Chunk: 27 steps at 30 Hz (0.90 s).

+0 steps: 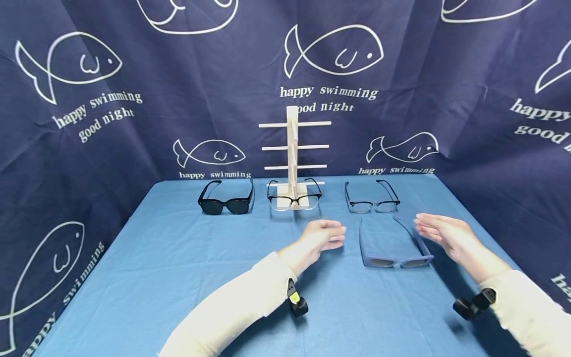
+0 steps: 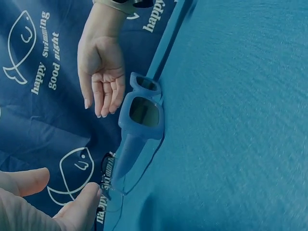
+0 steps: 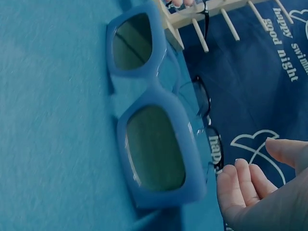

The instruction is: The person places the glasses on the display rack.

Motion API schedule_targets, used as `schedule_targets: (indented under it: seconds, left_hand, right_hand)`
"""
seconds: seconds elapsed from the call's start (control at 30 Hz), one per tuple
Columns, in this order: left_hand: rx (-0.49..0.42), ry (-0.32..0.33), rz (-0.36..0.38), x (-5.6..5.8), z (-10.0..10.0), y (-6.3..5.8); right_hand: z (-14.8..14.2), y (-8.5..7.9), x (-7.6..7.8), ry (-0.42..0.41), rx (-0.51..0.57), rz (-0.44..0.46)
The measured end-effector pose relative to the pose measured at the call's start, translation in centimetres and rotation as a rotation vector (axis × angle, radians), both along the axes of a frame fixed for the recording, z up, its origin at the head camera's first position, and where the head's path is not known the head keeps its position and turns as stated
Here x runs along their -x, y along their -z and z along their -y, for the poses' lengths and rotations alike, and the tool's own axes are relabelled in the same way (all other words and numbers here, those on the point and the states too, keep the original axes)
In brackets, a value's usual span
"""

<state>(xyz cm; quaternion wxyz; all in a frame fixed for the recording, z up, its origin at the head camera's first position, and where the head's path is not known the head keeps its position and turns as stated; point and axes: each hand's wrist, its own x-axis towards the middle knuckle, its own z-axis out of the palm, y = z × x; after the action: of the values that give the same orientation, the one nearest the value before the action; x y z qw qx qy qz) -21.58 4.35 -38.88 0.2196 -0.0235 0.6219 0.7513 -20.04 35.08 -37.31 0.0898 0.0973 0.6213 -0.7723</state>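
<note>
The left hand [image 1: 317, 238] and the right hand [image 1: 448, 238] are well apart, 1 on each side of the blue glasses [image 3: 156, 91]. Both hands have their fingers out nearly straight, with the thumbs away from the fingers in the wrist views. Both hands are free. The right hand is just beside the right arm of the blue glasses, with a small gap. The left hand is a bit farther off.

The blue glasses sit on the right side of the blue table [image 1: 169, 287], lenses near, arms far. Past them are clear glasses [image 1: 387, 207].

Each wrist view cuts off its own hand. The right wrist view shows only the left hand's fingertips. In the head view, the blue arms are hard to see against the cloth, and both sleeves [image 1: 232, 307] run off the picture.
</note>
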Motion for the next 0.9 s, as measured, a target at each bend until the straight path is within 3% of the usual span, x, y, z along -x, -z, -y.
schedule_targets:
  seconds: [0.23, 0.47, 0.9]
  left_hand:
    - [0.021, 0.025, 0.015, -0.4, -0.8, 0.6]
    - [0.011, 0.023, 0.033, -0.8, -1.7, 1.7]
    - [0.03, 0.009, 0.053, -1.1, -2.7, 2.6]
  right_hand:
    - [-1.6, 1.4, -0.5, -0.037, -0.027, 0.008]
    - [-2.4, 2.4, -0.8, -0.085, -0.128, 0.118]
    - [-2.8, 3.2, -1.6, -0.142, -0.165, 0.192]
